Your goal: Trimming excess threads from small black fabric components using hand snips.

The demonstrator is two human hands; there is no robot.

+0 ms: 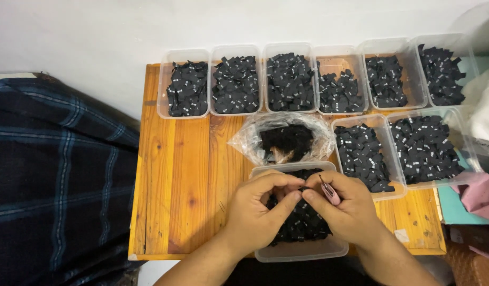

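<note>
head view: black label (302, 191) perhaps pinched between both hands' (255, 212) grip

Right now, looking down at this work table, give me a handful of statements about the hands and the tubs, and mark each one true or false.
1. Both hands meet over the nearest plastic tub of small black fabric labels. True.
2. The right hand holds a pink-handled tool. True.
3. The left hand rests flat on the wooden table, away from the tub. False: its fingers are pinched together with the right hand's, over the tub.
4. The back row holds three tubs. False: six tubs stand along the wall, with two more in front at the right.
5. A clear plastic bag with dark material lies behind the nearest tub. True.
</note>
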